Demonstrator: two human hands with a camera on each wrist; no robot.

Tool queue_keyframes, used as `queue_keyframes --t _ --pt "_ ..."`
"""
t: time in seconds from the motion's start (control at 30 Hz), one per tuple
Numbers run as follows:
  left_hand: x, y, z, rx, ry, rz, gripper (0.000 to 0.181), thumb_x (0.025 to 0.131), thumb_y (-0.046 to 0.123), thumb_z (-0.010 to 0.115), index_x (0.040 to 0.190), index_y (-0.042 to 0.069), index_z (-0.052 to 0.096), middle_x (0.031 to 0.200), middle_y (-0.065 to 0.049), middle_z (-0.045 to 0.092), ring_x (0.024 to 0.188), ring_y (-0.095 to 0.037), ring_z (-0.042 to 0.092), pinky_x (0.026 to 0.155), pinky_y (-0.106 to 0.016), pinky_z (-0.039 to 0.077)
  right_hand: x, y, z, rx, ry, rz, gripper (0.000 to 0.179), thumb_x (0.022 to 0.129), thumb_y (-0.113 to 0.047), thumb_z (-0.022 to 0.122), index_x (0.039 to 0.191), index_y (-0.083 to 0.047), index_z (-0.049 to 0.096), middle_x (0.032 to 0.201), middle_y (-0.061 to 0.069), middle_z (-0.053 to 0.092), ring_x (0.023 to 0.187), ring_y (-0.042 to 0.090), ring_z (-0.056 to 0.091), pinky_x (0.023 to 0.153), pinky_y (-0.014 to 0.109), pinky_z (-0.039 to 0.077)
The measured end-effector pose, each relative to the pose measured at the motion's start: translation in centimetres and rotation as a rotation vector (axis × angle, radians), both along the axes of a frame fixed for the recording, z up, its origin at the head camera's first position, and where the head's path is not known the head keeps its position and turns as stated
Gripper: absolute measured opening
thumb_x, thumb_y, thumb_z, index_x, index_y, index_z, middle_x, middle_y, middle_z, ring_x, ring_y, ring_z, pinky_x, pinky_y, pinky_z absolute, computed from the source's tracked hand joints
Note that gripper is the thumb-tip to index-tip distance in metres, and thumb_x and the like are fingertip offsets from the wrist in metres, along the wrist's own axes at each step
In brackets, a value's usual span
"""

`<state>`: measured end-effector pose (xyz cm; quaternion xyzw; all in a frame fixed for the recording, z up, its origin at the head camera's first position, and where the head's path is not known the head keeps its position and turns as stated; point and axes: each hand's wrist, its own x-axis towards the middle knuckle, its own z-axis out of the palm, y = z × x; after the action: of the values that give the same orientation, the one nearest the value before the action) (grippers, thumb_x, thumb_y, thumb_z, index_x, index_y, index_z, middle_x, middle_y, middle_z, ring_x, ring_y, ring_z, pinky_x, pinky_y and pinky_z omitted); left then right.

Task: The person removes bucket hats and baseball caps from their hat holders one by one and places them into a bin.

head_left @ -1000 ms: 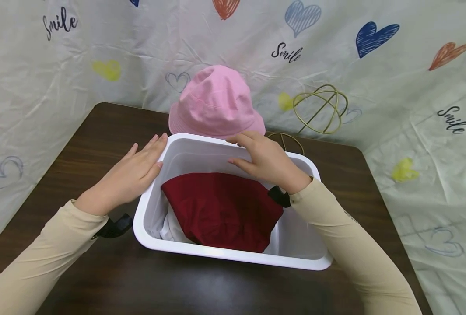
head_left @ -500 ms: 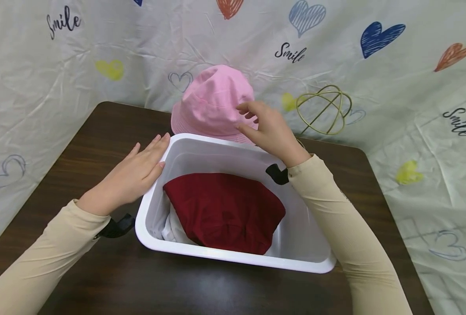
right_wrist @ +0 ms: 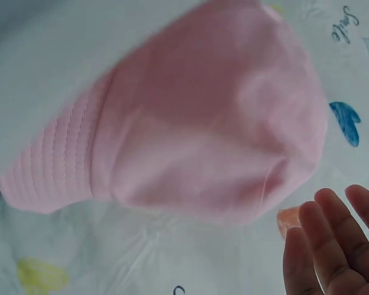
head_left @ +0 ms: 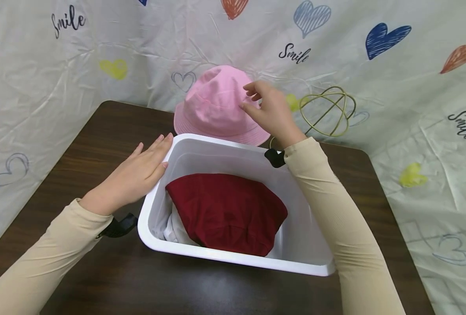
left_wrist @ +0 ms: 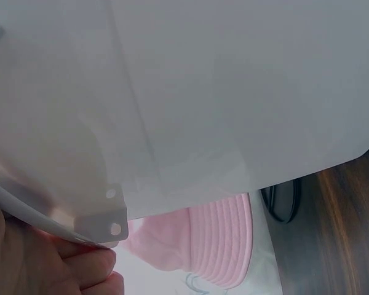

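In the head view, a pink bucket hat (head_left: 215,100) sits behind a white plastic bin (head_left: 233,260). My right hand (head_left: 274,109) hovers at the hat's right side, fingers loosely bent and apart, holding nothing. The right wrist view shows its fingers (right_wrist: 332,243) spread beside the hat's crown (right_wrist: 221,123). My left hand (head_left: 132,179) rests along the bin's left rim with straight fingers. Inside the bin lies a dark red cloth hat (head_left: 229,212), over a white cloth (head_left: 177,227) at the left end.
A gold wire stand (head_left: 313,126) with a rounded top stands behind the bin at the right. The dark wood table (head_left: 201,288) backs onto a white curtain (head_left: 146,43) printed with hearts. In the left wrist view, a black loop (left_wrist: 283,209) shows near the table edge.
My right hand has moved up and back from over the bin's far rim to the right side of the pink hat. My left hand stays on the rim.
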<state>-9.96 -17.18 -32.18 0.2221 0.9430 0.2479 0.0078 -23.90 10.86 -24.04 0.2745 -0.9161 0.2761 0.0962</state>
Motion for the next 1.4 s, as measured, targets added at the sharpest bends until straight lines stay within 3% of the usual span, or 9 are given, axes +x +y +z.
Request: queue_keyframes --t 0.33,0.7,1.1,1.4 --pt "-0.1 -0.3 -0.2 -0.007 -0.013 -0.005 0.059 0.102 0.022 0.036 0.151 0.002 0.011 0.154 -0.017 0.018 0.143 -0.030 0.011 0.110 -0.059 0.006 -2.4 -0.6 -0.2 0.020 -0.024 -0.049 0.043 0.084 -0.023 0.071 0.118 0.001 0.059 0.117 0.014 0.059 0.109 0.027 0.052 0.094 0.034 0.039" --pt "-0.1 -0.3 -0.3 -0.009 -0.009 0.003 0.058 0.102 0.022 0.035 0.151 0.003 0.011 0.154 -0.015 0.019 0.143 -0.028 0.011 0.110 -0.058 0.008 -3.8 -1.8 -0.5 0.054 -0.036 -0.101 0.038 0.087 -0.016 0.067 0.119 0.003 0.058 0.117 0.016 0.057 0.111 0.029 0.052 0.097 0.033 0.038" --pt "-0.2 -0.2 -0.4 -0.009 -0.002 0.002 0.059 0.102 0.022 0.036 0.151 0.004 0.011 0.155 -0.014 0.018 0.143 -0.027 0.011 0.110 -0.058 0.008 -4.9 -2.6 -1.0 0.042 -0.038 -0.130 0.035 0.085 -0.009 0.066 0.116 0.005 0.060 0.111 0.018 0.058 0.104 0.028 0.054 0.093 0.032 0.041" --pt "-0.3 -0.2 -0.2 -0.013 -0.002 0.002 0.059 0.102 0.022 0.036 0.151 0.004 0.010 0.155 -0.014 0.018 0.143 -0.028 0.011 0.110 -0.059 0.009 -5.2 -2.8 -1.1 -0.034 -0.048 -0.172 0.018 0.086 -0.008 0.064 0.100 0.003 0.066 0.100 0.016 0.064 0.096 0.026 0.058 0.087 0.031 0.043"
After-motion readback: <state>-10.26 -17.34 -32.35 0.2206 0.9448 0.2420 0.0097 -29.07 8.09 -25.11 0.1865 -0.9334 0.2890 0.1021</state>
